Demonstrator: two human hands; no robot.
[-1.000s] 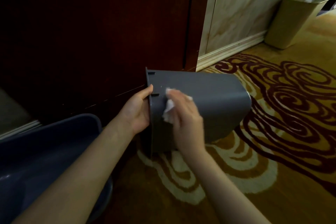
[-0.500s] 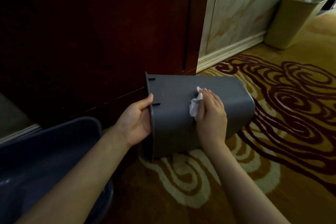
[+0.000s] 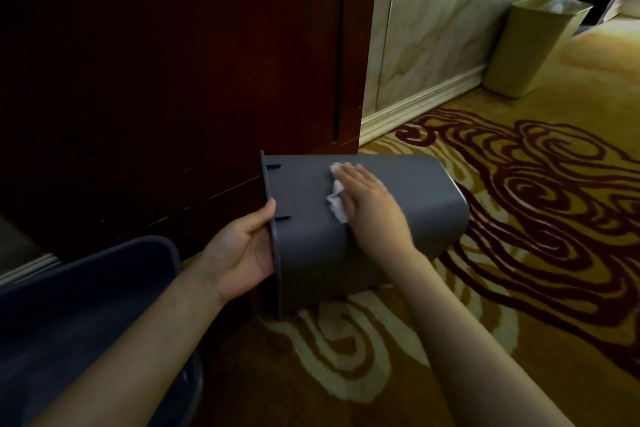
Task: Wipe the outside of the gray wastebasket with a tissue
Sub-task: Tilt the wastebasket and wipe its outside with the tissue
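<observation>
The gray wastebasket (image 3: 426, 204) lies on its side above the carpet, its open rim facing left and its base pointing right. My left hand (image 3: 242, 250) grips the rim, thumb on the outside and fingers hidden inside the opening. My right hand (image 3: 372, 201) lies flat on the upper side wall and presses a crumpled white tissue (image 3: 336, 199) against it. Part of the tissue sticks out to the left of my fingers; the rest is hidden under my palm.
A dark wooden door or panel (image 3: 173, 62) stands right behind the basket. A dark blue-gray bin (image 3: 69, 305) sits at the lower left. An olive wastebasket (image 3: 533, 45) stands by the marble wall (image 3: 433, 45) at the far right. Patterned carpet (image 3: 536, 218) covers the floor.
My right hand slid the tissue from beside the rim rightward along the wall, then up toward its top edge. The left hand kept its hold on the rim.
</observation>
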